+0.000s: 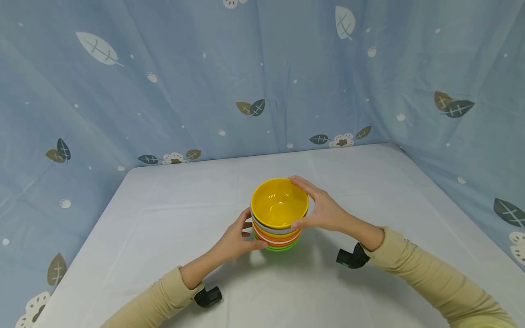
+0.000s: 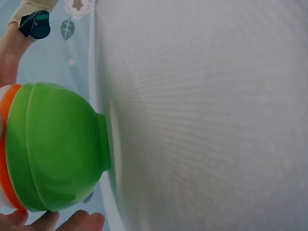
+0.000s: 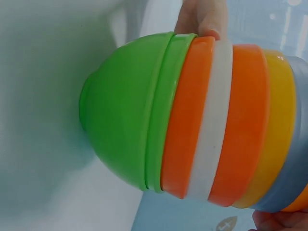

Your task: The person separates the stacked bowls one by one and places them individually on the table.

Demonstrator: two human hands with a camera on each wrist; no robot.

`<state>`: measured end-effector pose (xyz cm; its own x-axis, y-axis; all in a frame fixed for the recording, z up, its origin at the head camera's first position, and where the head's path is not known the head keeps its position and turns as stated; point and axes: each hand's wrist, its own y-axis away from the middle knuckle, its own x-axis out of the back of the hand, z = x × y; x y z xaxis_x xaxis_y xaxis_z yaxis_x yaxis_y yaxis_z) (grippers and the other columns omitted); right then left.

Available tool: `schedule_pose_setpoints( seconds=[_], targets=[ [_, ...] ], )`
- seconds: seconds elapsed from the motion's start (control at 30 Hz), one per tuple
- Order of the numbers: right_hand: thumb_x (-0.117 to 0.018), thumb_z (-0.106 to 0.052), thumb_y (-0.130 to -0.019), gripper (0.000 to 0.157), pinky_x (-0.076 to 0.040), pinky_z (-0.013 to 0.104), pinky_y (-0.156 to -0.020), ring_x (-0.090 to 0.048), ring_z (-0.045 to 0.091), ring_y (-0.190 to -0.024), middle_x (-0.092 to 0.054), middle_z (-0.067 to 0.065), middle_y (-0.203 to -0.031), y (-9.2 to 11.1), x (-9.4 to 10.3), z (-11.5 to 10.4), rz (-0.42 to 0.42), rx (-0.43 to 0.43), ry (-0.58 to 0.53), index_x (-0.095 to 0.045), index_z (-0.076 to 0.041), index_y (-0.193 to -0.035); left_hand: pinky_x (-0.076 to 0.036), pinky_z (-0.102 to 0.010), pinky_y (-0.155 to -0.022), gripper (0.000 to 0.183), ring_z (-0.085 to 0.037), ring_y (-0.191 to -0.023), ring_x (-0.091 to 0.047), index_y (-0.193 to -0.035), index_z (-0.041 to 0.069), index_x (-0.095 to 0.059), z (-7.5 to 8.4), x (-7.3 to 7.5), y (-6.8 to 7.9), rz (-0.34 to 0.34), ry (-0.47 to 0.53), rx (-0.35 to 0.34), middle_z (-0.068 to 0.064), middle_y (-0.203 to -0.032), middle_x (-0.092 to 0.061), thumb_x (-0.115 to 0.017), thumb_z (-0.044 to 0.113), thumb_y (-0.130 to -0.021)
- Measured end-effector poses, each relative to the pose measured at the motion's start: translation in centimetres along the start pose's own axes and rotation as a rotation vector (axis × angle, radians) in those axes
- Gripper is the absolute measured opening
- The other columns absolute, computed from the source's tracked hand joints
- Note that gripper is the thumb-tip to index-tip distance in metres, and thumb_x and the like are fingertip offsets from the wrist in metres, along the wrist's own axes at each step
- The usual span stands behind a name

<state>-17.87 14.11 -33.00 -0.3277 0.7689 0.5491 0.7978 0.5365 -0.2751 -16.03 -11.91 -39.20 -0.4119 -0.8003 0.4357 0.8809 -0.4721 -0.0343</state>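
Note:
A nested stack of bowls stands near the middle of the white table, with a yellow bowl (image 1: 279, 202) on top, its mouth facing up. Under it come a blue-grey bowl (image 3: 285, 175), a second yellow one, orange bowls (image 3: 190, 115) with a white bowl (image 3: 210, 115) between them, and green at the bottom. The lowest green bowl (image 2: 67, 144) has its foot right at the tabletop. My left hand (image 1: 235, 237) holds the stack's left side, thumb at the front near the lower rims. With thumb and fingers spread along the right rim, my right hand (image 1: 324, 209) grips the top yellow bowl.
The white table (image 1: 184, 218) spreads around the stack. Blue leaf-print curtains (image 1: 184, 91) hang behind and along both sides. A black wrist device (image 1: 208, 297) sits under the left sleeve, and another black device (image 1: 353, 256) under the right.

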Motion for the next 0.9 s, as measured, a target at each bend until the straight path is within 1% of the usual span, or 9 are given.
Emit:
schedule_pose_setpoints(
  seconds=[0.13, 0.3, 0.5, 0.57, 0.7, 0.9],
  targets=[
    [-0.073, -0.056, -0.066, 0.103, -0.019, 0.06, -0.105, -0.018, 0.035, -0.137, -0.02, 0.014, -0.15, 0.0, 0.3, -0.3, 0.0, 0.007, -0.035, -0.028, -0.005, -0.143, -0.043, -0.047, -0.093, 0.086, -0.035, -0.12, -0.045, -0.144, 0.011, -0.02, -0.1, 0.1, 0.0, -0.005, 0.005, -0.003, -0.017, -0.142, -0.034, -0.073, 0.028, -0.078],
    [-0.075, -0.049, -0.068, 0.1, -0.019, 0.057, -0.107, -0.017, 0.034, -0.138, -0.018, 0.015, -0.151, 0.0, 0.6, -0.5, -0.005, -0.009, -0.08, -0.026, -0.003, -0.143, -0.043, -0.046, -0.093, 0.087, -0.035, -0.121, -0.045, -0.144, 0.011, -0.02, -0.1, 0.1, 0.0, -0.006, -0.001, -0.011, -0.016, -0.142, -0.034, -0.073, 0.03, -0.078],
    [-0.079, -0.031, -0.071, 0.094, -0.021, 0.056, -0.107, -0.019, 0.033, -0.137, -0.018, 0.015, -0.151, -0.1, 1.1, -0.9, 0.01, -0.036, -0.085, -0.026, -0.004, -0.144, -0.044, -0.046, -0.093, 0.089, -0.034, -0.12, -0.045, -0.144, 0.013, -0.021, 0.1, 0.0, 0.1, 0.012, -0.002, 0.0, -0.014, -0.141, -0.036, -0.075, 0.031, -0.076],
    [-0.078, -0.027, -0.071, 0.092, -0.021, 0.056, -0.107, -0.02, 0.034, -0.137, -0.018, 0.016, -0.151, -0.1, 1.3, -1.1, 0.015, -0.043, -0.086, -0.026, -0.004, -0.144, -0.044, -0.045, -0.092, 0.088, -0.034, -0.12, -0.046, -0.144, 0.012, -0.022, 0.1, 0.0, 0.1, 0.014, -0.002, -0.008, -0.015, -0.14, -0.036, -0.075, 0.03, -0.076],
    [-0.078, -0.026, -0.072, 0.091, -0.022, 0.056, -0.106, -0.021, 0.035, -0.136, -0.019, 0.015, -0.15, -0.1, 1.7, -1.3, 0.024, -0.054, -0.089, -0.026, -0.003, -0.143, -0.044, -0.046, -0.091, 0.087, -0.035, -0.119, -0.046, -0.144, 0.011, -0.023, -0.1, 0.0, 0.0, 0.014, -0.001, -0.009, -0.017, -0.14, -0.037, -0.075, 0.029, -0.076],
    [-0.077, -0.024, -0.073, 0.091, -0.019, 0.057, -0.107, -0.017, 0.035, -0.137, -0.017, 0.016, -0.151, 0.0, 2.3, -1.3, 0.035, -0.063, -0.099, -0.025, -0.002, -0.144, -0.044, -0.045, -0.091, 0.087, -0.034, -0.118, -0.047, -0.144, 0.011, -0.022, -0.1, 0.0, 0.1, 0.013, -0.005, -0.004, -0.017, -0.14, -0.037, -0.075, 0.027, -0.076]
  ],
)
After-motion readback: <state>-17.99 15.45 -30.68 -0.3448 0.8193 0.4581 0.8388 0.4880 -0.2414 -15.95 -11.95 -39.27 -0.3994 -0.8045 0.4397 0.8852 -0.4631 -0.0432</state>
